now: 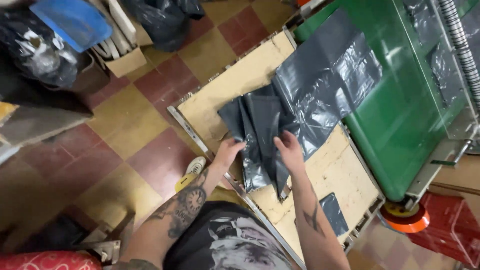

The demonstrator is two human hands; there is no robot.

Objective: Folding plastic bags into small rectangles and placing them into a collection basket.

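Checkered red and yellow floor tiles (150, 150) run under a scuffed plywood worktop (235, 85) edged with a metal rail, which butts against a green machine (400, 115). On that worktop lies a stack of dark grey plastic bags (265, 135), partly folded into pleats, with one flatter sheet (325, 75) trailing up onto the green surface. The person's left hand (227, 152) has its fingers curled around the near left edge of the folded bundle, and the right hand (289, 150) pinches a fold near the middle, so each grip is closed on the film.

The bags look thin, light and limp; I'd judge them slippery against each other and quick to slide or unfold if held loosely. They crease readily but should not break, though thin film could snag on the rail or the chipped board edge. The folded edges, where several layers bunch, seem the surest places to take hold.

Bare board lies to the left and toward the near right corner, where a small grey scrap (332, 212) rests. The rail runs close beside the left hand, and a white shoe (196, 165) stands just beyond it on the floor.
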